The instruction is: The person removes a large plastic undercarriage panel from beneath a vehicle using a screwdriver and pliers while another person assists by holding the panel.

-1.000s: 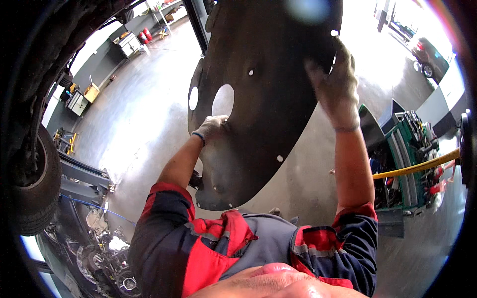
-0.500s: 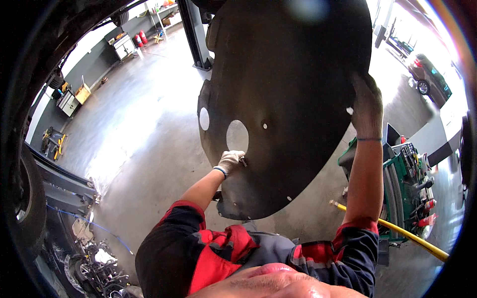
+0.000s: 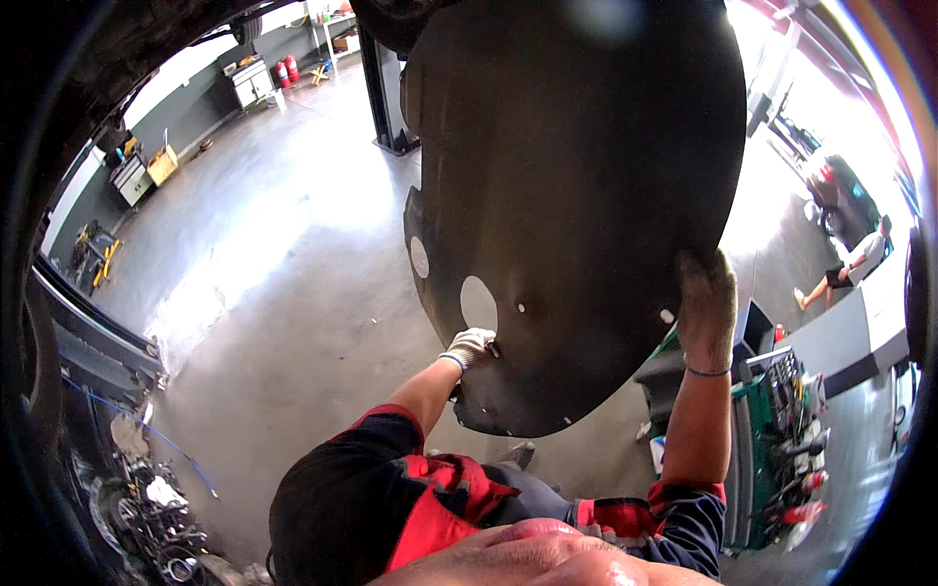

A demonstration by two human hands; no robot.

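A large black curved panel with several holes fills the upper middle of the head view. My left hand, in a pale knit glove, is closed on the panel at the lower edge of its biggest oval hole; a small dark object shows by the fingers, too small to name. My right hand, gloved too and partly in shadow, grips the panel's right edge lower down, beside a small hole. The top of the panel reaches up to dark car underbody parts.
Lift post behind the panel; lift rail and heaped metal parts at left. Tool cart stands by my right arm. Beyond it a person walks near a car. Cabinets line the far wall.
Both my hands have moved down in the view, and the panel has shifted rightward and down between them. A person has appeared at the far right; the yellow hose no longer shows.
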